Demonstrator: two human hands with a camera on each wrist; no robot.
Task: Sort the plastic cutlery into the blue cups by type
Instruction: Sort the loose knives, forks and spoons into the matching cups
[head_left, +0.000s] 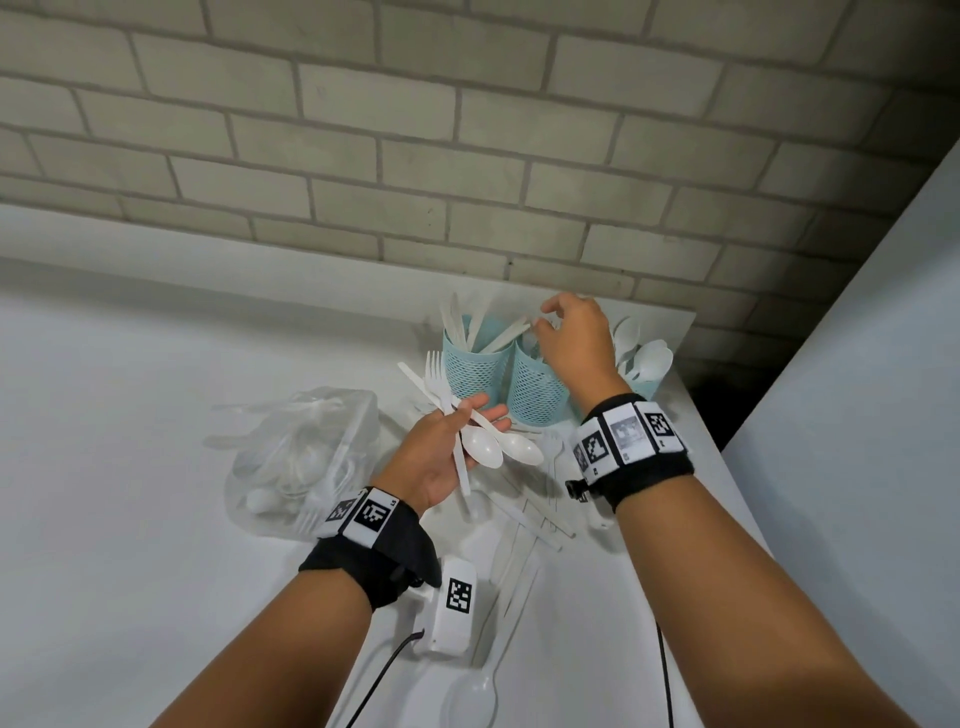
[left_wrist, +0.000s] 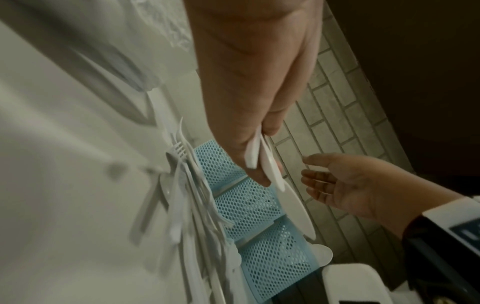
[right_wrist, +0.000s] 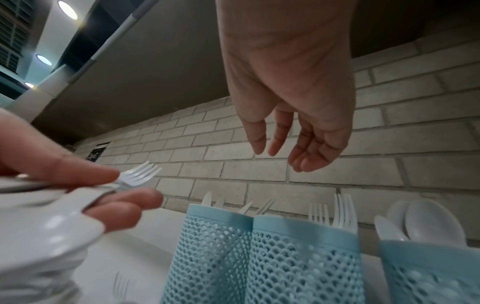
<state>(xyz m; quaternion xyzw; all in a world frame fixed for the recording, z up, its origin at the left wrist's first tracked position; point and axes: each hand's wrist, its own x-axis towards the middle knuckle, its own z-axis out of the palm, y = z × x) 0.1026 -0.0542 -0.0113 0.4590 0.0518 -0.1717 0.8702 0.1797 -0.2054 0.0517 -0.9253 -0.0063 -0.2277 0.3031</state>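
Three blue mesh plastic cups (head_left: 535, 384) upper centre; loose white plastic cutlery (head_left: 524, 514) below; clear plastic bag (head_left: 306, 457) left.

Three pale blue mesh cups (head_left: 470, 371) with diamond-hole lattice walls and solid blue rims; white plastic forks (head_left: 435, 376), spoons (head_left: 483, 447) and knives (head_left: 457, 314). White table (head_left: 130, 415), clear plastic bag (head_left: 301, 457), grey-beige brick wall (head_left: 415, 130) with lighter mortar lines. Black wristbands (head_left: 644, 462) carry white tiles with black square-code patterns.
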